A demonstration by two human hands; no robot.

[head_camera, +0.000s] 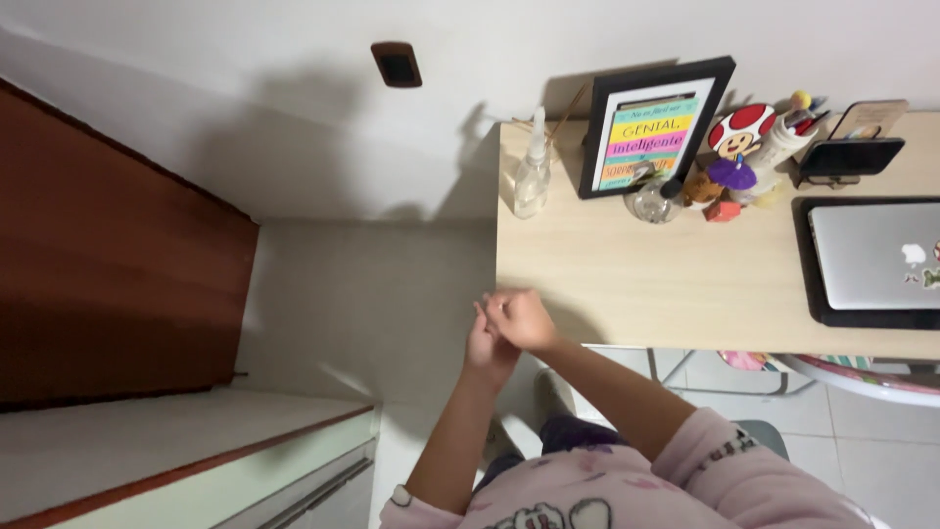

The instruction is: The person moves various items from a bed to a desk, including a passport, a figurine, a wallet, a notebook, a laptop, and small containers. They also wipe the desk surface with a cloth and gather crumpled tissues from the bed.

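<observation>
Sleeves (685,470): pink, pushed up the forearms, lowest in view.
Left hand (487,345): raised at the near left corner of the desk, fingers curled, pressed against the right hand; holding anything or not: cannot tell.
Right hand (521,318): laid over the left hand, fingers bent and closed together; nothing visible between the fingers.
Desk (627,279): light wood top, hands over its front left edge.
Laptop (881,257): closed, silver, flat on a dark mat at the right of the desk, well apart from the hands.
Spray bottle (532,171): clear, upright, far left corner of the desk.
Picture frame (651,127): black, leaning at the wall, just right of the spray bottle.
Glass jar (654,201): small, round, touching the frame's lower edge.
Mushroom figure (741,127): red and white, right of the frame, beside a pen cup.
Phone stand (850,157): dark, behind the laptop.
Wall plate (397,64): brown, on the white wall, farthest from the hands.
</observation>
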